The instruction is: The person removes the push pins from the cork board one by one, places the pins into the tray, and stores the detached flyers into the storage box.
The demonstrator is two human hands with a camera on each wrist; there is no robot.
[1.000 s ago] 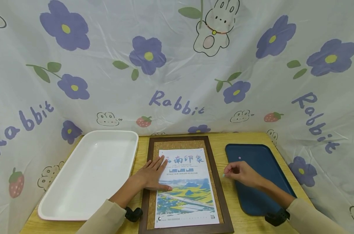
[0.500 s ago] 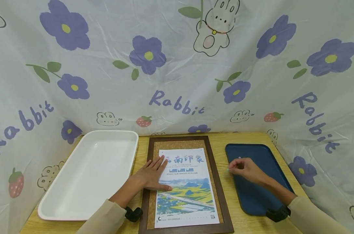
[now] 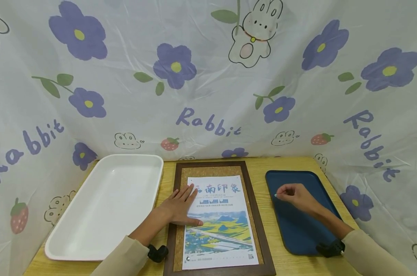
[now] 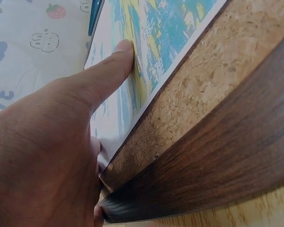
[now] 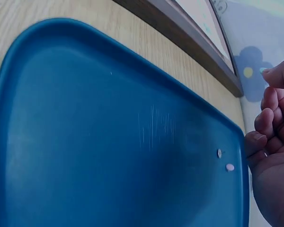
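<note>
My left hand [image 3: 181, 207] lies spread over the left edge of a printed poster [image 3: 219, 230] on a framed cork board [image 3: 181, 237]. In the left wrist view its thumb [image 4: 111, 66] presses on the paper. My right hand [image 3: 296, 196] is over the blue tray [image 3: 298, 230], pinching a small pale-blue thumbtack [image 3: 275, 195] between thumb and finger. The right wrist view shows a pink thumbtack [image 5: 230, 167] and a silver thumbtack [image 5: 219, 153] lying in that tray. Another silver thumbtack [image 3: 188, 258] sits at the poster's lower left corner.
A white tray [image 3: 105, 207] stands left of the board. The wooden table [image 3: 263, 168] shows between board and blue tray. Behind hangs a white curtain [image 3: 208, 96] printed with flowers and rabbits.
My right hand has moved right, from the table gap beside the board to over the blue tray, with the pale-blue thumbtack still pinched. The left hand has stayed in place.
</note>
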